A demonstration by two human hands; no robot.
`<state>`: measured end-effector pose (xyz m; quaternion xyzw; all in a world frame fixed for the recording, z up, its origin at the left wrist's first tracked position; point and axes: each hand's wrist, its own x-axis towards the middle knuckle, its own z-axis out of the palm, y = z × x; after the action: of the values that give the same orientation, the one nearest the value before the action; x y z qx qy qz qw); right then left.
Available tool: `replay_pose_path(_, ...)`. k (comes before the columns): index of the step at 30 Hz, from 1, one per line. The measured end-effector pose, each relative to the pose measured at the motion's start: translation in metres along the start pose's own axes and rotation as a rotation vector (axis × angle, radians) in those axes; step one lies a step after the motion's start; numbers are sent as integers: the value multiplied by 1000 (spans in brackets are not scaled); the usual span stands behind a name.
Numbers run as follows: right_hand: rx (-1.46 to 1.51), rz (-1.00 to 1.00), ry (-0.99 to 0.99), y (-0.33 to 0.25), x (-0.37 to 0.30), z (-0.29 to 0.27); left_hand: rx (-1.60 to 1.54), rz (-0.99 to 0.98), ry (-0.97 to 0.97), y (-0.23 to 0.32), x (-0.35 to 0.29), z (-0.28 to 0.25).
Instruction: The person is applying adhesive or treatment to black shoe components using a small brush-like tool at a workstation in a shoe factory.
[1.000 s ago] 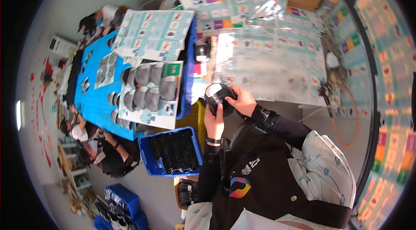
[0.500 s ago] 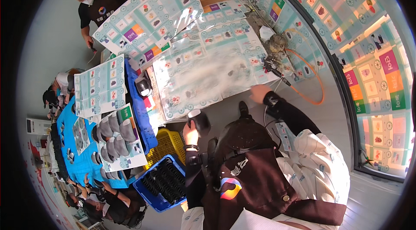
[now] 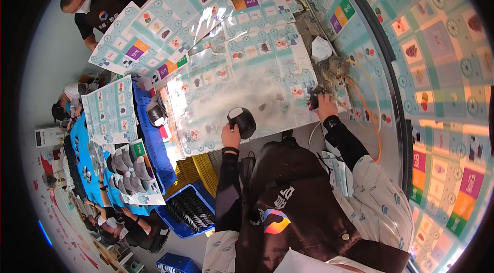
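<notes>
My left hand (image 3: 231, 135) is closed on the edge of a black rounded shell (image 3: 245, 124) with a pale patch on its top, held over the near edge of the table. At the table's right end, my right hand (image 3: 326, 107) has its fingers round a small dark hand tool (image 3: 315, 98), partly covered by the fingers. Another black shell with a white patch (image 3: 156, 111) rests on the rim of a blue crate left of the table.
The table (image 3: 221, 98) wears a dusty printed sheet. An orange hose (image 3: 364, 103) loops at right beside a dusty lump (image 3: 335, 67). A yellow crate (image 3: 206, 173) and a blue crate of black parts (image 3: 188, 208) stand lower left. Across the table, a person (image 3: 110, 0) works.
My right hand has moved up from the table's front edge and taken hold of the dark tool. My left hand has lifted the black shell forward over the table edge.
</notes>
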<state>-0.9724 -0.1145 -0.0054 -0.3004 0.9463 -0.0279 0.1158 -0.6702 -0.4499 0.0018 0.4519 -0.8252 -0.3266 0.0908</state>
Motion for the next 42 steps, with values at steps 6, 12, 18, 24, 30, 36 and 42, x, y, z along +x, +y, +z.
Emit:
replay_pose_path(6,117,82,-162,21,18,1,42,21,3,48,80,26)
replay_pose_path(12,107,86,-161,24,13,-11,68,-1,-154,69,148,50)
replay_pose_path(18,1585,449,-286,2,4,-73,1,16,-159,74,183,84)
replay_pose_path(24,1510,266,-492,-99,60,-121,-98,43,-196,75,184,106)
replay_pose_path(30,1049,227,-504,-180,118,-122,-225,3,-159,61,178,94)
replay_pose_path(36,793,59,-294,-194,133,-123,-335,-50,-237,51,186,101)
replay_pose_path(42,675,41,-321,-195,142,-129,-428,-80,-277,47,186,106)
